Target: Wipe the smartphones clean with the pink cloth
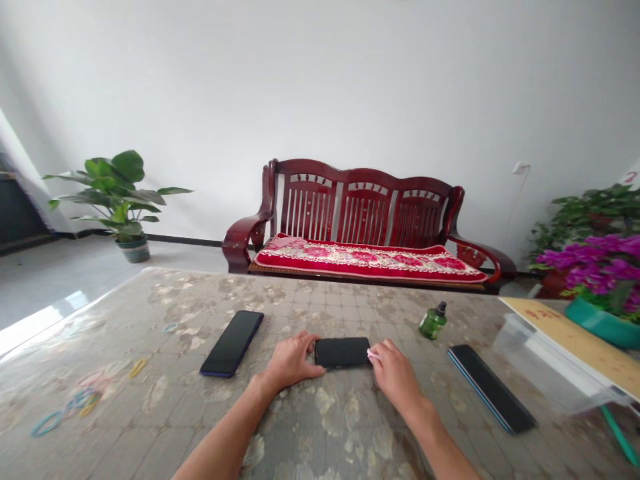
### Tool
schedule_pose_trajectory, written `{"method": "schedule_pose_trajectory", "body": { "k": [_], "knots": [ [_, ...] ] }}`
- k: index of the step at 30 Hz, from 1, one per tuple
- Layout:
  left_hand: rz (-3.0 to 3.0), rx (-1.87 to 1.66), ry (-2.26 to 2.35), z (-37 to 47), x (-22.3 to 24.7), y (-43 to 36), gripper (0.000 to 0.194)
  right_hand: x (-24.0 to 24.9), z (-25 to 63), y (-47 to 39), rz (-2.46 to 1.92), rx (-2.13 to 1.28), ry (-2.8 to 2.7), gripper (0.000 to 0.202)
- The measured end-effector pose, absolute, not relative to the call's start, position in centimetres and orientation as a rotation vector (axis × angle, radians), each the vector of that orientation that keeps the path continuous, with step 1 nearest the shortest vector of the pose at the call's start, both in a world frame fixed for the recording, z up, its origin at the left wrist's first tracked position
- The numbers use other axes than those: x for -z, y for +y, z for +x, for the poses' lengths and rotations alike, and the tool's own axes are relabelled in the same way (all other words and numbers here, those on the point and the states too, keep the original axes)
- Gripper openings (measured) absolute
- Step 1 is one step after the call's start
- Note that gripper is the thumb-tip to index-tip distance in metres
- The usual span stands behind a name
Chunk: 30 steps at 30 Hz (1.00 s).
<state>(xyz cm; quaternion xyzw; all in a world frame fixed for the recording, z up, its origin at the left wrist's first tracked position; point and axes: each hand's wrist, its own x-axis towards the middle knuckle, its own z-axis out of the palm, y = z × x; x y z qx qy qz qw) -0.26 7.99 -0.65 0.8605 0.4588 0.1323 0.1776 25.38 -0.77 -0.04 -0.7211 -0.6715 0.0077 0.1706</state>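
Head: phone [343, 353] end in left grip [291, 360]

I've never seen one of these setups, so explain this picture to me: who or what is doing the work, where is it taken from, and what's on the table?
There's no robot here. This single picture comes from a camera on a person's head, looking forward and down at their own bare hands.

On the patterned table lie three dark-screened phones: a left phone, a middle phone and a right phone. There's also a green bottle and some colored loops.

The left hand holds the middle phone's left end. The right hand, at the other end, pinches something small and pinkish-white, too small to identify.
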Motion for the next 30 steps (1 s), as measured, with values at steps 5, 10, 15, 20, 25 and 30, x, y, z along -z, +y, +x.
{"method": "schedule_pose_trajectory", "body": {
  "k": [5, 10, 15, 20, 25, 30],
  "knots": [
    [2.433, -0.364, 1.293, -0.3, 0.5, 7.9, 0.054, -0.1, 25.6, -1.0, -2.063, -0.079, -1.872, 0.019],
    [2.449, -0.342, 1.295, -0.3, 0.5, 8.0, 0.057, -1.1, 25.0, 0.5, -2.153, -0.085, -1.837, 0.018],
    [2.444, -0.31, 1.318, -0.3, 0.5, 8.0, 0.057, -1.0, 22.2, -0.1, -2.08, -0.047, -1.941, 0.023],
    [2.439, -0.311, 1.303, -0.3, 0.4, 8.0, 0.056, -0.6, 17.2, -0.5, -1.919, -0.069, -2.055, 0.023],
    [2.503, -0.302, 1.258, -0.4, 0.4, 8.1, 0.058, -0.8, 17.3, -0.5, -1.849, -0.095, -2.064, 0.022],
    [2.604, -0.161, 1.216, -0.3, -0.4, 8.0, 0.053, -0.5, 22.8, 0.0, -1.908, -0.12, -1.829, 0.016]
  ]
}}
